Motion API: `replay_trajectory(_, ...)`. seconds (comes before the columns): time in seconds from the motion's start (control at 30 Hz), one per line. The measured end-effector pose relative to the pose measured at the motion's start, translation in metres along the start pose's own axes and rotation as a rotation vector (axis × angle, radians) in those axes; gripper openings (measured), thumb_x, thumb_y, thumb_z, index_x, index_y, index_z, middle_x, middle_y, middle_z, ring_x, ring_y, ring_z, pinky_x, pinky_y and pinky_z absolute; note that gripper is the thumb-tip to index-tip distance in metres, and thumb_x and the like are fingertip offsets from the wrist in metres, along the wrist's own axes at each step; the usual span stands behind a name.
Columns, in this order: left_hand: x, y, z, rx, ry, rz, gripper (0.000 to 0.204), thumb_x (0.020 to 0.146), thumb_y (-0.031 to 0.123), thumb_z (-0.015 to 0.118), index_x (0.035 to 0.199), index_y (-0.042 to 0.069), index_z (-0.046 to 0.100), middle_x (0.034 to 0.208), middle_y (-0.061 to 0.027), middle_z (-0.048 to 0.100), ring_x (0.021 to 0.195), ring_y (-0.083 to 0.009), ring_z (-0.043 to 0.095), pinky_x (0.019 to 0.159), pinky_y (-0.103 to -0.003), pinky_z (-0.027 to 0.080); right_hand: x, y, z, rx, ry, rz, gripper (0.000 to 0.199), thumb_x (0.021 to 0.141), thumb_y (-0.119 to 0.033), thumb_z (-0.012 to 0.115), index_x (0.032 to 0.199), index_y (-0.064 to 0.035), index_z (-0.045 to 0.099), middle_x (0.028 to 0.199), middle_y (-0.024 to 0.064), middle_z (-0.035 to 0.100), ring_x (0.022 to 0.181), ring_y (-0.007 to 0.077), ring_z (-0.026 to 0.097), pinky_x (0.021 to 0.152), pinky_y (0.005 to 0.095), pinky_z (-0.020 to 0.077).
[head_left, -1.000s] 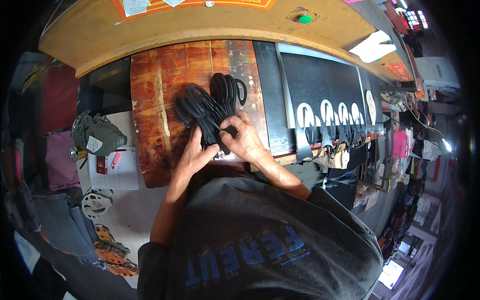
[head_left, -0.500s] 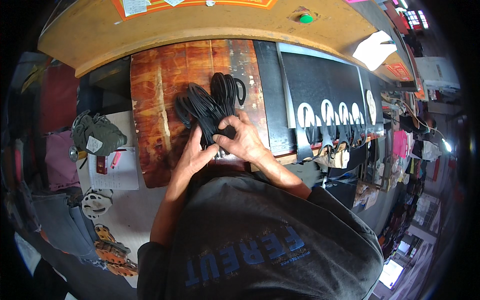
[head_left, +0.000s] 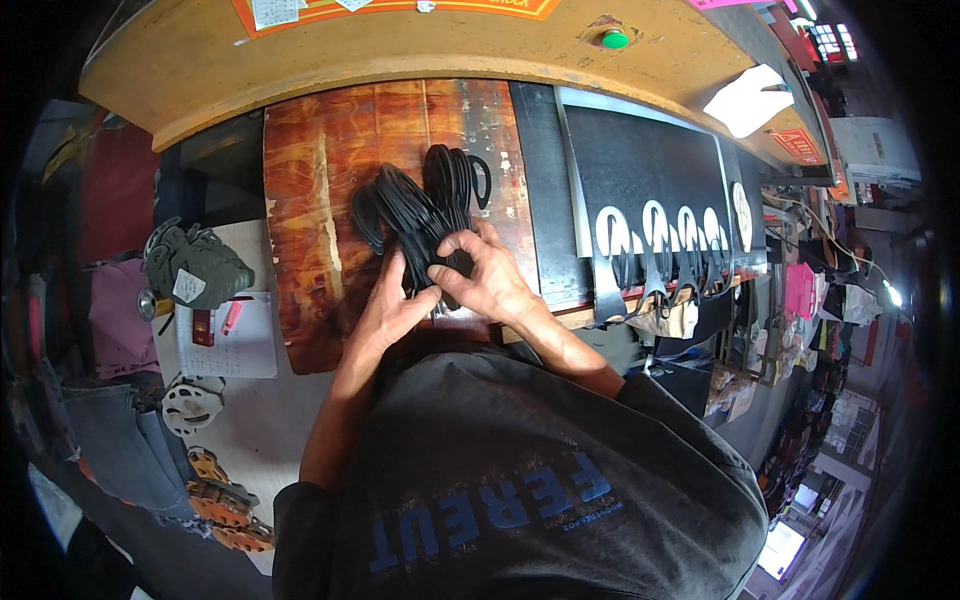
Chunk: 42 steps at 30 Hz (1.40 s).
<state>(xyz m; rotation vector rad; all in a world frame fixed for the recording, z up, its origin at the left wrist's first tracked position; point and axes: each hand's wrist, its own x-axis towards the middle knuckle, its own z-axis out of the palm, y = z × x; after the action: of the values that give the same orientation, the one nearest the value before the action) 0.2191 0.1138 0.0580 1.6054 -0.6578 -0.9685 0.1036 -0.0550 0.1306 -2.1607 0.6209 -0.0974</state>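
A thick bundle of thin black looped pieces [head_left: 412,212] stands over the reddish-brown worn board [head_left: 300,130], its rounded loops fanning out away from me in two clumps. My left hand [head_left: 388,300] wraps the bundle's near end from the left side. From the right, my right hand [head_left: 487,278] grips the same end, with fingers curled around it and its thumb close to the left thumb. Both hands are closed on the pieces. The lowest ends are partly covered by my fingers.
Right of the board lies a black sheet [head_left: 650,150] with several black cut pieces [head_left: 655,265] hanging at its near edge. A yellow machine beam [head_left: 400,50] with a green button [head_left: 614,39] spans the far side. Papers [head_left: 240,345] and a grey-green cloth bundle [head_left: 200,268] lie left.
The hands and the black bundle stay nearly in place, with only a slight shift of the fingers. The view has moved very little.
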Motion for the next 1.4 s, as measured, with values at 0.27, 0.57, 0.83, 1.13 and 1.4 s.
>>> replay_trajectory(0.27, 0.002, -0.005, 0.003, 0.048, 0.059, 0.097, 0.080, 0.090, 0.013, 0.077, 0.162, 0.002, 0.042, 0.153, -0.0160, 0.058, 0.144, -0.0244, 0.054, 0.122, -0.042, 0.041, 0.002, -0.010, -0.003, -0.003, -0.040, 0.074, 0.040, 0.086, -0.025, 0.089, 0.118, -0.0109, 0.070, 0.132, 0.0273, 0.058, 0.111, 0.0459, 0.070, 0.092, 0.0486, 0.0595)
replay_trajectory(0.57, 0.001, 0.000, -0.001, 0.010, -0.029, -0.052, 0.103, 0.086, 0.021, 0.081, 0.169, -0.002, 0.025, 0.172, -0.0284, 0.033, 0.163, -0.0375, 0.030, 0.131, -0.046, 0.029, 0.002, -0.004, 0.000, 0.005, 0.006, 0.001, 0.035, 0.086, -0.020, 0.085, 0.117, -0.0113, 0.069, 0.128, 0.0283, 0.060, 0.113, 0.0497, 0.068, 0.096, 0.0499, 0.0581)
replay_trajectory(0.83, 0.002, -0.012, 0.006, 0.087, 0.055, 0.044, 0.087, 0.091, 0.008, 0.077, 0.166, 0.003, 0.035, 0.150, -0.0144, 0.060, 0.140, -0.0222, 0.056, 0.113, -0.039, 0.049, 0.002, -0.018, -0.002, -0.070, -0.011, 0.072, 0.039, 0.085, -0.025, 0.088, 0.116, -0.0106, 0.068, 0.125, 0.0254, 0.061, 0.108, 0.0450, 0.070, 0.091, 0.0495, 0.0585)
replay_trajectory(1.13, -0.007, -0.003, -0.016, -0.421, -0.135, -0.055, 0.083, 0.094, 0.004, 0.056, 0.171, 0.000, 0.027, 0.150, -0.0095, 0.055, 0.135, -0.0161, 0.054, 0.113, -0.032, 0.044, 0.003, -0.004, 0.002, 0.043, 0.042, 0.078, 0.034, 0.084, -0.017, 0.088, 0.110, -0.0096, 0.067, 0.111, 0.0181, 0.061, 0.100, 0.0375, 0.067, 0.084, 0.0446, 0.0555)
replay_trajectory(1.4, -0.005, -0.015, -0.014, -0.346, -0.025, -0.019, 0.072, 0.100, 0.004, 0.050, 0.169, -0.005, 0.032, 0.162, -0.0132, 0.051, 0.148, -0.0197, 0.048, 0.124, -0.032, 0.034, 0.003, -0.003, 0.001, 0.031, 0.041, 0.040, 0.034, 0.084, -0.017, 0.089, 0.109, -0.0091, 0.068, 0.108, 0.0179, 0.063, 0.103, 0.0393, 0.067, 0.088, 0.0450, 0.0543)
